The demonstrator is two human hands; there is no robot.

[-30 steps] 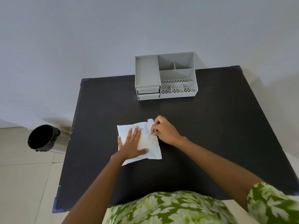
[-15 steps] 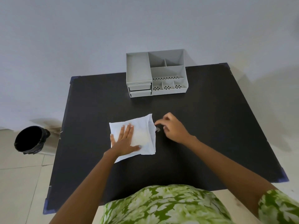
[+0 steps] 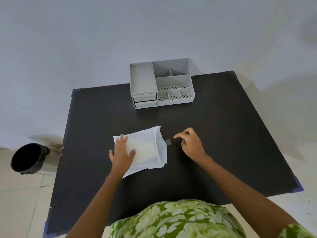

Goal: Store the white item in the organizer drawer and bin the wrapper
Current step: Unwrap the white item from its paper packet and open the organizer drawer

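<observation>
A white wrapper (image 3: 147,148) lies flat on the black table (image 3: 214,134), its right flap lifted open with a small grey tab (image 3: 167,142) sticking out. A white item shows faintly through the wrapper. My left hand (image 3: 121,154) presses flat on the wrapper's left half, fingers spread. My right hand (image 3: 190,142) hovers just right of the tab, fingers loosely curled, holding nothing. The grey organizer (image 3: 162,83) stands at the table's far edge, its two small drawers (image 3: 145,100) at the lower left, both closed.
A black bin (image 3: 28,158) lined with a dark bag stands on the tiled floor left of the table. A plain wall rises behind the organizer. My green patterned clothing fills the bottom of the view.
My right hand has let go of the wrapper's right edge and moved away to the right. The flap now stands open with the tab exposed. My left hand stays pressed on it.
</observation>
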